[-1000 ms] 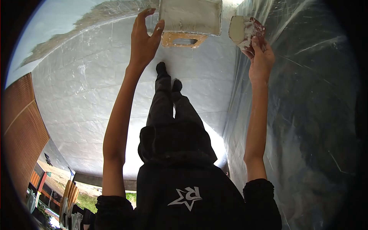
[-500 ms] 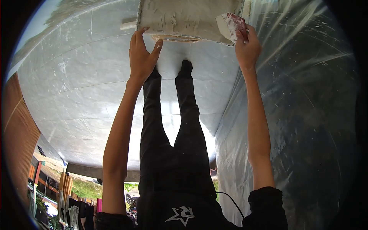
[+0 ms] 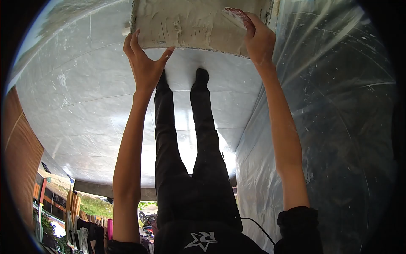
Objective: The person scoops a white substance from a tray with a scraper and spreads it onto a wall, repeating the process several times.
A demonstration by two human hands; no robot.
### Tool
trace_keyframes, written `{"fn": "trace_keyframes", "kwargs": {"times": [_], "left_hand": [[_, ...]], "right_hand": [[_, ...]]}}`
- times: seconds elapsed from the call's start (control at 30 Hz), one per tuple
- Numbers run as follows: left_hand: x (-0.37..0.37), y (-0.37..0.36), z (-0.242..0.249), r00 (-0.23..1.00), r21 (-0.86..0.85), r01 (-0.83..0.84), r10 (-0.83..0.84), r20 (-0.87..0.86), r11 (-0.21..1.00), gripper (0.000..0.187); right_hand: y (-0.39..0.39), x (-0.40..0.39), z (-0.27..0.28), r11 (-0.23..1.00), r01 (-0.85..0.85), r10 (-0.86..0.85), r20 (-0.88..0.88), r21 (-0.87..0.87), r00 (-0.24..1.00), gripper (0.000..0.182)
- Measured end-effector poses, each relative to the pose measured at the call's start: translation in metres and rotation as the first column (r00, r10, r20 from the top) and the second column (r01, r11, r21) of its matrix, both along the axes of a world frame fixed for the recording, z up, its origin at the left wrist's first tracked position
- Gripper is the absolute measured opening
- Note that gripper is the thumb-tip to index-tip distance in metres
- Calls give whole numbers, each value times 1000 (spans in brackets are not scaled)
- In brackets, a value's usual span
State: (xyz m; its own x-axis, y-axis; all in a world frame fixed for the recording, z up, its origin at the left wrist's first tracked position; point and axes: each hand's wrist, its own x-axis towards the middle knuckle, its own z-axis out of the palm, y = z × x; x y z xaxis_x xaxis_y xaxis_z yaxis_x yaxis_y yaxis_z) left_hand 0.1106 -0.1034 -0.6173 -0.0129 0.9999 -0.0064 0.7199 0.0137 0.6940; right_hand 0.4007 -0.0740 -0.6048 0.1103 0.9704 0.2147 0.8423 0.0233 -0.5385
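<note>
A flat panel [image 3: 190, 25] coated in wet-looking beige plaster fills the top middle of the view; its upper part is cut off. At its lower left corner is my left hand [image 3: 146, 70], fingers spread, with a fingertip at the side edge and the thumb at the bottom edge. White specks mark that thumb. My right hand [image 3: 261, 44] is closed around a flat red tool [image 3: 237, 17] smeared with white paste, over the right part of the panel. My fingers hide much of the tool, so its exact kind does not show.
Grey sheeting [image 3: 84, 97] covers the floor around my legs [image 3: 203, 110]. Clear plastic sheeting [image 3: 321, 127] hangs along the right side. A brown ribbed surface [image 3: 21, 156] stands at the left, with clothes [image 3: 95, 235] and grass [image 3: 97, 207] beyond.
The panel appears further left and lower in view, and my left hand has shifted left with its edge. My right hand has moved the red tool up and left, tilting it flatter.
</note>
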Motion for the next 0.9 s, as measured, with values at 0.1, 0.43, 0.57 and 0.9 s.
{"fn": "trace_keyframes", "kwargs": {"times": [0.1, 0.43, 0.57, 0.9], "left_hand": [[0, 0, -6, 1000, 3, -15, 15, 4, 1000, 107], [3, -2, -15, 997, 32, -76, 76, 8, 997, 114], [3, -2, -20, 997, 47, -77, 76, 22, 996, 115], [3, -3, -21, 994, 52, -102, 99, 44, 993, 117]], "right_hand": [[-4, -4, -2, 1000, -1, 1, 1, 25, 1000, 21], [-14, -5, 1, 995, -81, 84, 47, -50, 995, 19], [-20, -5, 2, 988, -134, 136, 20, -80, 991, 20], [-28, -6, 14, 951, -226, 234, 14, -211, 972, 21]]}}
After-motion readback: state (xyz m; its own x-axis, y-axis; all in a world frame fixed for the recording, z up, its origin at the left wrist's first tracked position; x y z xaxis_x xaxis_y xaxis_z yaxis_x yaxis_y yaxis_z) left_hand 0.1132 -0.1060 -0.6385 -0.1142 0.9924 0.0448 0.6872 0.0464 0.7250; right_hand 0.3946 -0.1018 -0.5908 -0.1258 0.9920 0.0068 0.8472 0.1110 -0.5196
